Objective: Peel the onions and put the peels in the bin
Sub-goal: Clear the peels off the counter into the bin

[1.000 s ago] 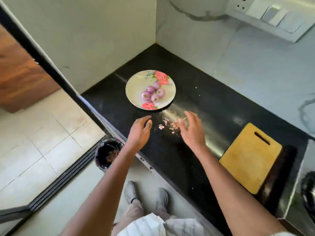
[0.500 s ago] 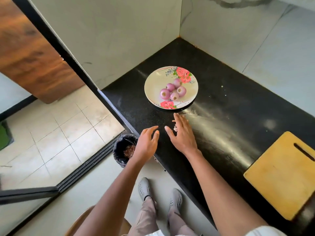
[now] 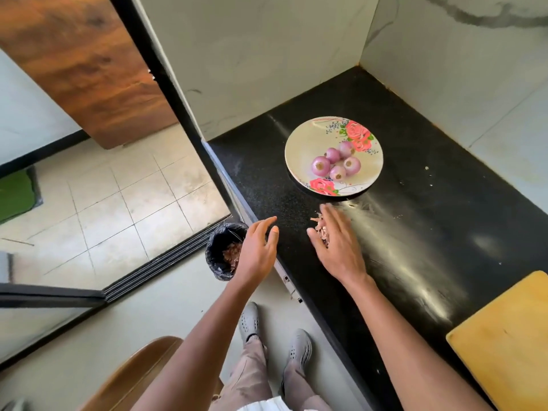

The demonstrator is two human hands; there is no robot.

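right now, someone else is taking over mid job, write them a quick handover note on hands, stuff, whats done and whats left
Left hand: open, cupped at the counter edge above the black-lined bin.
Right hand: open, flat on the black counter, pushing the small pile of pinkish onion peels.
Done: five peeled purple onions sit on the floral plate; some peels already in the bin.
Left: get that last pile into the bin.

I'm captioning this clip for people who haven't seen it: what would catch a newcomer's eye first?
First the floral plate on the black counter, holding five peeled purple onions. Next the two open hands just in front of it: the right hand sweeps a small heap of onion peels along the counter toward the left hand, cupped at the counter's edge. Below that edge, a black-lined bin on the floor already holds peels.
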